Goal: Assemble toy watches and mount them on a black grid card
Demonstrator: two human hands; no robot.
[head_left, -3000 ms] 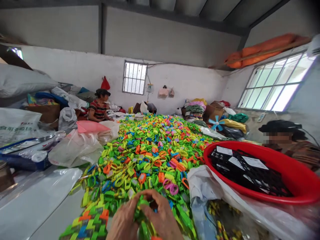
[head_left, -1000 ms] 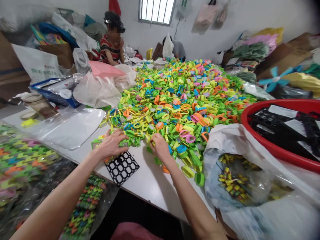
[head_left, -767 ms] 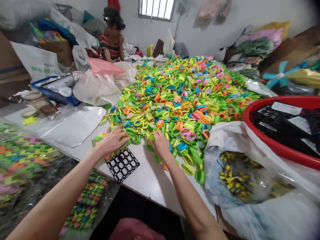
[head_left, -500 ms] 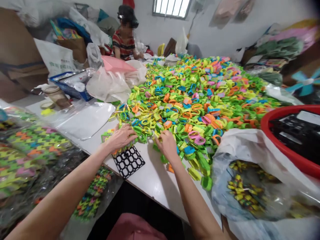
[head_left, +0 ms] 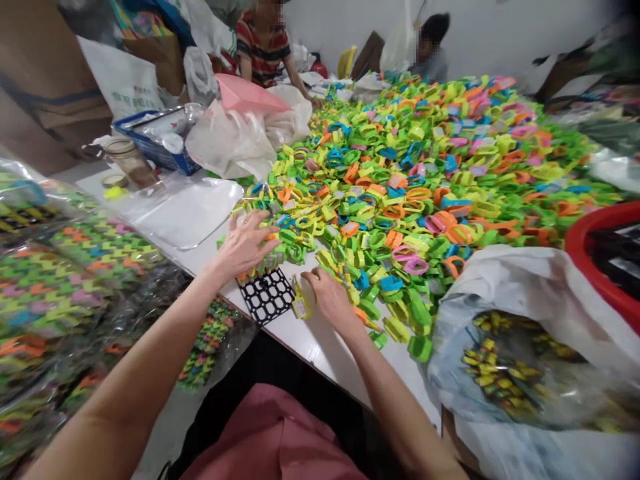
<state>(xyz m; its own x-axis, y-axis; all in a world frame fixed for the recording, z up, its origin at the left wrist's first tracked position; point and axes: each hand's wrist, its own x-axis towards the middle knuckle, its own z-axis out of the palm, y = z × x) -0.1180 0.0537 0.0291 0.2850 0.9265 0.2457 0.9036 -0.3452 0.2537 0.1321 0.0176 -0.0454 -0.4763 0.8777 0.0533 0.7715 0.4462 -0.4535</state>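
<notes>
My left hand [head_left: 246, 245] lies over a row of green, yellow and orange pieces set in a black plastic grid tray [head_left: 267, 297], its fingers stretched out and apart. The near part of this tray shows bare hexagonal holes. Just right of the tray, my right hand [head_left: 330, 300] has its fingertips pinched at the upper end of a yellow toy watch [head_left: 301, 305] with a pale face. The exact grip is partly hidden by the fingers. Beyond both hands spreads a big heap of colourful toy watches [head_left: 400, 180] in green, yellow, orange, blue and pink.
Right of me stand a plastic bag [head_left: 480, 287] holding yellow pieces and a red tub [head_left: 575, 233]. Filled packs [head_left: 30, 287] lie at left. A clear plastic sheet [head_left: 200, 213], blue basket [head_left: 150, 143] and jar [head_left: 131, 163] sit beyond the tray. Two people [head_left: 263, 50] are across the table.
My right hand has come away from the heap's edge toward the tray with a yellow toy watch. My left hand's fingers have spread over the row. The view has shifted, showing a second person.
</notes>
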